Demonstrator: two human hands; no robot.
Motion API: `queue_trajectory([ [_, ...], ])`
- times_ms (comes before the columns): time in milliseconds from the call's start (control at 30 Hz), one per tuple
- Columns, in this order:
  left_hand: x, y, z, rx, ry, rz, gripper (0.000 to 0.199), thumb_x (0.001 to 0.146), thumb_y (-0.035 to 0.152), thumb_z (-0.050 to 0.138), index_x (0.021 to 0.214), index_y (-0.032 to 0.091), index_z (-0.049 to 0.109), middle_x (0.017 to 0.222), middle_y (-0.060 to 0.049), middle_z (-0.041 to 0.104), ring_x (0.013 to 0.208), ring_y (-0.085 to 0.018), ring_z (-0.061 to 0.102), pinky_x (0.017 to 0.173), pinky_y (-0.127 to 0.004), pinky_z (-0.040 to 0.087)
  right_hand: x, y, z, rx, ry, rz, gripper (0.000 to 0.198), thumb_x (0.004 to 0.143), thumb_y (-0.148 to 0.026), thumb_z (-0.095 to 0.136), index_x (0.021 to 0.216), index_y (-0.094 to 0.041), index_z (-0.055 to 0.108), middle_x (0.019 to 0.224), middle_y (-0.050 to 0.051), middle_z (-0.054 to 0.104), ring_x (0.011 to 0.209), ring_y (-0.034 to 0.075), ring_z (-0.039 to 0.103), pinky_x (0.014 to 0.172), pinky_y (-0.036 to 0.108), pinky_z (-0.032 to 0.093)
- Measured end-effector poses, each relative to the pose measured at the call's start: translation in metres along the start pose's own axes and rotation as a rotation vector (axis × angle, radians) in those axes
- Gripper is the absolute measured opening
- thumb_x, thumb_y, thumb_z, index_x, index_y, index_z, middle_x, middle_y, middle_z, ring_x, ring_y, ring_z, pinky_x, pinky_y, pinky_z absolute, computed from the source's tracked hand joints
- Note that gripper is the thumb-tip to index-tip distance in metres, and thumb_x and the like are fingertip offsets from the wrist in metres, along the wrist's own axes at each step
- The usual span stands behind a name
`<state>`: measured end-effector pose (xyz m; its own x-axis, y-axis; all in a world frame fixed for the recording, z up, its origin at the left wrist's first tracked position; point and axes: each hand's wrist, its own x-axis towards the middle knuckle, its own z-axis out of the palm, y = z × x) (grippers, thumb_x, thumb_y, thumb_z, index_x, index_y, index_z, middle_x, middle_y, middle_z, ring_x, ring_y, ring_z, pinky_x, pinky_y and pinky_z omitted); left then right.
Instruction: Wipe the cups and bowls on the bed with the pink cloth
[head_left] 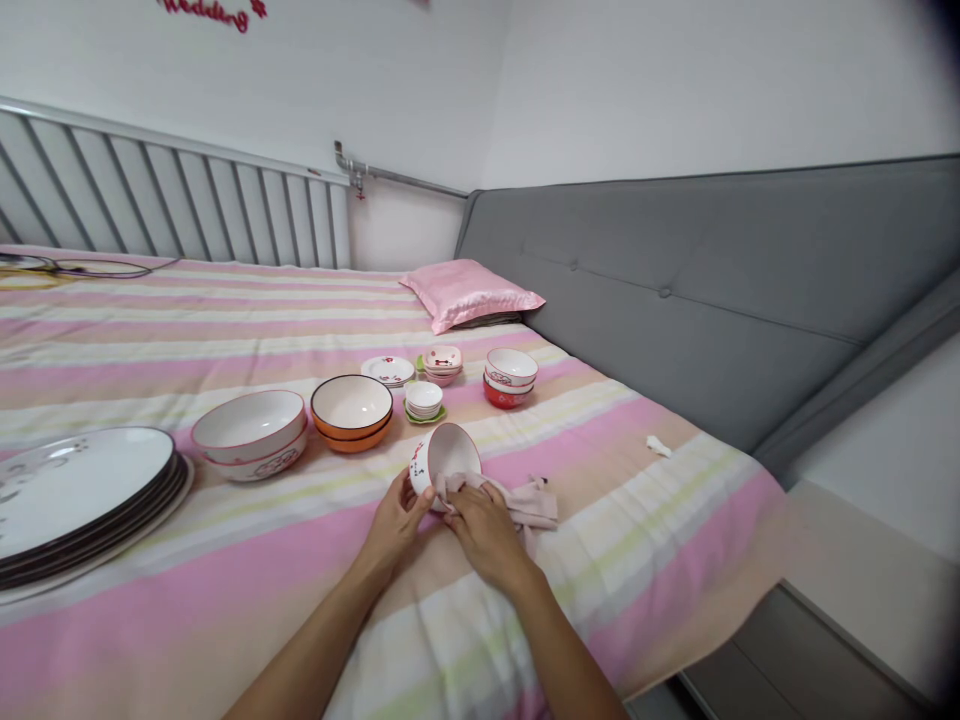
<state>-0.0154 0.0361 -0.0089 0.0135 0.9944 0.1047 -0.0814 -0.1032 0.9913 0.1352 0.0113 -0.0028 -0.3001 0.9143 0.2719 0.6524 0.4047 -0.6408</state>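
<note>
A white bowl (456, 452) with a red rim and a printed pattern is tilted on its side above the striped bedspread, its mouth turned to the right. My left hand (397, 520) grips it by the lower left side, thumb near the rim. My right hand (484, 525) has its fingers closed over a pale pink cloth (532, 503) and presses it against the bowl's near rim. Part of the cloth trails to the right on the bed. The fingertips of the right hand are partly hidden in the cloth.
Behind the hands stand stacked small bowls (511, 368), tiny white dishes (424, 397), pink dishes (442, 360) and small plates (388, 371). Leftward are orange bowls (352, 408), large white bowls (251, 425) and stacked oval plates (90, 465). A pink pillow (472, 290) lies by the grey headboard (675, 260).
</note>
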Motion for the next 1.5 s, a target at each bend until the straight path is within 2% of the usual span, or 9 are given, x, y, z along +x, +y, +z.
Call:
queue_trajectory([
  [133,-0.001,-0.001,-0.003,-0.055,-0.012,-0.041,0.080,0.062,0.055,0.070,0.125,0.011,0.050,0.120,-0.018,0.062,0.110,-0.031,0.058,0.094,-0.043,0.044,0.003,0.001,-0.003,0.114,0.034,0.017,0.015,0.086,-0.018,0.048,0.076,-0.019,0.060,0.079,0.002,0.064,0.084,0.017,0.056,0.094,0.033,0.030],
  [233,-0.005,0.000,-0.008,-0.070,-0.002,-0.043,0.079,0.066,0.052,0.070,0.129,0.010,0.047,0.114,-0.017,0.063,0.103,-0.029,0.060,0.091,-0.042,0.046,0.005,0.001,-0.008,0.243,0.069,0.067,0.022,0.087,-0.028,0.049,0.068,-0.018,0.055,0.063,-0.002,0.056,0.065,0.014,0.051,0.073,0.027,0.039],
  [367,-0.010,0.000,-0.012,-0.101,-0.099,0.079,0.068,0.071,0.045,0.069,0.129,0.015,0.049,0.110,-0.014,0.063,0.096,-0.026,0.061,0.085,-0.038,0.048,0.006,-0.005,-0.014,0.424,0.135,0.151,0.032,0.091,-0.041,0.037,0.082,-0.016,0.056,0.068,0.000,0.056,0.060,0.013,0.050,0.059,0.023,0.040],
  [567,-0.009,0.000,-0.007,-0.011,-0.200,0.122,0.071,0.067,0.032,0.076,0.130,0.019,0.048,0.132,-0.016,0.052,0.109,-0.029,0.057,0.086,-0.038,0.050,0.006,-0.020,-0.011,0.978,0.045,0.248,0.034,0.083,-0.044,0.053,0.102,-0.017,0.058,0.075,0.001,0.061,0.066,0.015,0.056,0.066,0.026,0.046],
  [833,-0.009,0.000,-0.004,-0.092,-0.164,0.035,0.073,0.066,0.029,0.077,0.131,0.019,0.046,0.124,-0.014,0.058,0.099,-0.026,0.063,0.087,-0.041,0.051,0.002,-0.010,-0.007,0.338,-0.080,0.128,0.016,0.086,-0.030,0.048,0.083,-0.018,0.058,0.069,-0.002,0.056,0.065,0.013,0.050,0.062,0.022,0.038],
  [1033,-0.008,-0.005,-0.005,-0.184,-0.150,-0.057,0.081,0.065,0.031,0.077,0.136,0.019,0.041,0.129,-0.016,0.055,0.110,-0.030,0.059,0.090,-0.043,0.051,0.000,-0.008,-0.018,0.004,-0.209,0.049,0.017,0.086,-0.018,0.047,0.099,-0.019,0.058,0.083,0.003,0.065,0.078,0.017,0.058,0.069,0.023,0.038],
  [1200,-0.006,-0.009,-0.005,-0.177,-0.106,-0.090,0.086,0.064,0.033,0.078,0.137,0.016,0.036,0.125,-0.017,0.057,0.111,-0.029,0.059,0.093,-0.044,0.049,0.000,0.000,-0.015,-0.129,-0.188,0.049,0.027,0.081,-0.007,0.048,0.102,-0.017,0.061,0.098,0.009,0.066,0.098,0.022,0.057,0.088,0.031,0.034],
  [1333,-0.004,-0.012,-0.005,-0.124,0.005,-0.099,0.080,0.059,0.037,0.080,0.126,0.011,0.047,0.119,-0.019,0.061,0.106,-0.028,0.062,0.091,-0.043,0.050,0.000,0.005,-0.012,-0.182,-0.151,0.049,0.035,0.081,-0.004,0.046,0.110,-0.019,0.059,0.108,0.009,0.065,0.107,0.021,0.053,0.093,0.031,0.030],
  [1500,-0.004,-0.013,-0.004,-0.105,-0.068,-0.056,0.060,0.067,0.041,0.075,0.115,0.010,0.056,0.122,-0.019,0.061,0.110,-0.029,0.060,0.096,-0.043,0.046,0.001,0.007,-0.011,-0.185,-0.112,0.052,0.031,0.083,-0.007,0.047,0.108,-0.019,0.061,0.107,0.009,0.065,0.107,0.021,0.053,0.090,0.031,0.030],
])
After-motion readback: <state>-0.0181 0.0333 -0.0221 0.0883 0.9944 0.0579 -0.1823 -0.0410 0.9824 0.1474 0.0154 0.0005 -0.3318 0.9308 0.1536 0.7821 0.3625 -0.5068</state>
